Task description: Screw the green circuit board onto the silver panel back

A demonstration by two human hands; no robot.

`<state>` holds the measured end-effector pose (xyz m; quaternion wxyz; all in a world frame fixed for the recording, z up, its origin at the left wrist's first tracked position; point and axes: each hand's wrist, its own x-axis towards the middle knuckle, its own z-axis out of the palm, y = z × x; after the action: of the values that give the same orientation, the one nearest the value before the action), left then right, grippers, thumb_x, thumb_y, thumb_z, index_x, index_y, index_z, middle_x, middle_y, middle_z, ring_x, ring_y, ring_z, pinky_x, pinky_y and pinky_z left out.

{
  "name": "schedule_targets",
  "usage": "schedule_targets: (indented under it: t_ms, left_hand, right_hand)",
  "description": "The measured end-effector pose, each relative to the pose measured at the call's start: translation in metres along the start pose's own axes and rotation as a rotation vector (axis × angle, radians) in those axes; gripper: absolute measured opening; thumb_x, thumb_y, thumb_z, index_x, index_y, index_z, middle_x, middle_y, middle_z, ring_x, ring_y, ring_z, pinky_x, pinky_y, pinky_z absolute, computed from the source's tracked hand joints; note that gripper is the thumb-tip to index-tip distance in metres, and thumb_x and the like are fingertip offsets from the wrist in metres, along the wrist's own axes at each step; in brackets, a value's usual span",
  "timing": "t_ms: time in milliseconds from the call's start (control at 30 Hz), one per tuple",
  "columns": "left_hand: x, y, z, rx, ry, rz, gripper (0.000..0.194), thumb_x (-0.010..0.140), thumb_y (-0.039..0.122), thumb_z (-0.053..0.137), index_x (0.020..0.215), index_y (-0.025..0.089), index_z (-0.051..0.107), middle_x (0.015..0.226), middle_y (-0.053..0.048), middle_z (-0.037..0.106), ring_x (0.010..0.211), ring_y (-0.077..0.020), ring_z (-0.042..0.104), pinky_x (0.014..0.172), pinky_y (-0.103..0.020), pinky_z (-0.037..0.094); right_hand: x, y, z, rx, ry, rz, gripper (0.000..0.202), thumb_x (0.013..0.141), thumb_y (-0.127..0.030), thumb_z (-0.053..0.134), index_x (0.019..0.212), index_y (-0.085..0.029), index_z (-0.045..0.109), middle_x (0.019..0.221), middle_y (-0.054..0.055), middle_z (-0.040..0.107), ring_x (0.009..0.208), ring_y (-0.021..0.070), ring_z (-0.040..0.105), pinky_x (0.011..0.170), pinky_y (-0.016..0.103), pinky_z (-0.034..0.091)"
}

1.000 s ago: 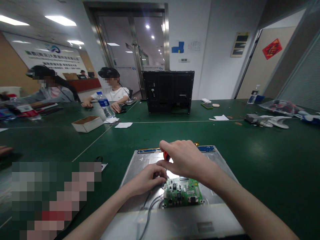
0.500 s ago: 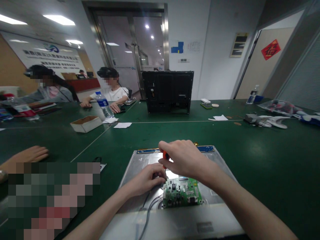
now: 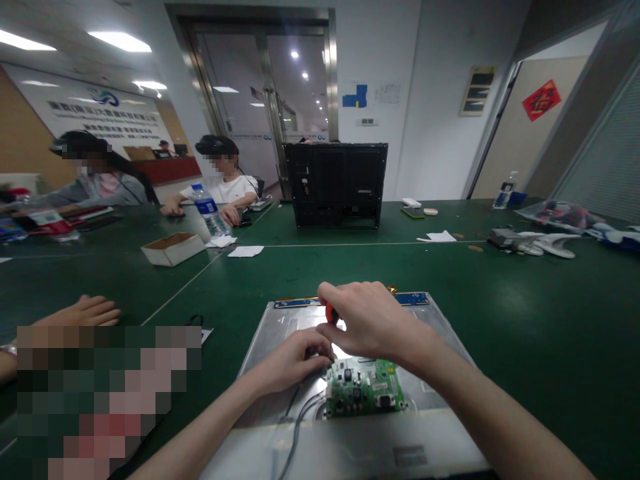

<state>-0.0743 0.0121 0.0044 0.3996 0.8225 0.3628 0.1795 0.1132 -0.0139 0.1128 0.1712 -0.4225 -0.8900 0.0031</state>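
My right hand [image 3: 367, 317] is closed around the red-orange handle of a screwdriver [image 3: 331, 313], held upright with its shaft pointing down. Its tip meets the upper left corner of a green circuit board [image 3: 367, 390]. My left hand [image 3: 295, 357] lies beside that corner, fingers curled and thumb close to the shaft; whatever its fingertips pinch is hidden. The board rests on the silvery metal back of a flat display panel [image 3: 440, 353]. Grey cables [image 3: 296, 433] run from the board's left side toward me. A narrow blue circuit strip [image 3: 415, 298] lines the panel's far edge.
A black monitor housing [image 3: 335, 187] stands upright across the green table. Left of it are an open cardboard box [image 3: 173, 249] and a water bottle [image 3: 207, 212]. Another person's hand [image 3: 80, 311] is at the left; two people sit farther back. White gloves [image 3: 547, 243] lie right.
The other person's hand at the left has slid a little to the right. My hands and the screwdriver stay at the same corner of the board, the right hand barely shifting.
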Motion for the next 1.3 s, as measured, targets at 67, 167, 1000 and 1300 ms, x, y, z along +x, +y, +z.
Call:
schedule_targets:
  t_ms: [67, 167, 1000, 1300]
  left_hand:
    - [0.0002, 0.0003, 0.0002, -0.003, -0.005, -0.006, 0.006, 0.079, 0.019, 0.058, 0.079, 0.017, 0.064, 0.079, -0.001, 0.063, 0.073, -0.0158, 0.055, 0.067, -0.024, 0.044]
    - [0.0006, -0.0010, 0.0006, 0.001, -0.016, -0.014, 0.006, 0.078, 0.018, 0.058, 0.080, 0.016, 0.064, 0.078, -0.001, 0.063, 0.074, -0.0159, 0.055, 0.067, -0.024, 0.043]
    - [0.0001, -0.0054, 0.0011, 0.013, -0.006, -0.006, 0.003, 0.079, 0.018, 0.058, 0.080, 0.016, 0.061, 0.074, 0.002, 0.059, 0.069, -0.0144, 0.053, 0.065, -0.024, 0.041]
    - [0.0007, -0.0075, 0.0011, 0.049, 0.011, 0.006, 0.005, 0.079, 0.019, 0.059, 0.080, 0.017, 0.062, 0.074, 0.001, 0.058, 0.070, -0.0146, 0.052, 0.063, -0.024, 0.040]
  right_hand:
    - [0.0004, 0.0009, 0.0016, -0.015, 0.005, 0.009, 0.014, 0.082, -0.034, 0.056, 0.084, -0.020, 0.052, 0.075, 0.000, 0.067, 0.058, 0.0133, 0.055, 0.047, 0.025, 0.017]
    - [0.0016, 0.0026, 0.0053, -0.052, 0.018, 0.023, 0.013, 0.082, -0.033, 0.055, 0.084, -0.021, 0.051, 0.074, -0.001, 0.068, 0.059, 0.0140, 0.056, 0.047, 0.026, 0.016]
    - [0.0002, 0.0027, 0.0040, -0.047, 0.018, -0.005, 0.016, 0.082, -0.034, 0.057, 0.086, -0.020, 0.052, 0.071, -0.001, 0.065, 0.055, 0.0122, 0.051, 0.046, 0.026, 0.015]
    - [0.0014, 0.0030, 0.0014, -0.072, -0.014, 0.007, 0.013, 0.082, -0.030, 0.054, 0.090, -0.019, 0.052, 0.071, 0.001, 0.064, 0.056, 0.0132, 0.053, 0.047, 0.026, 0.016]
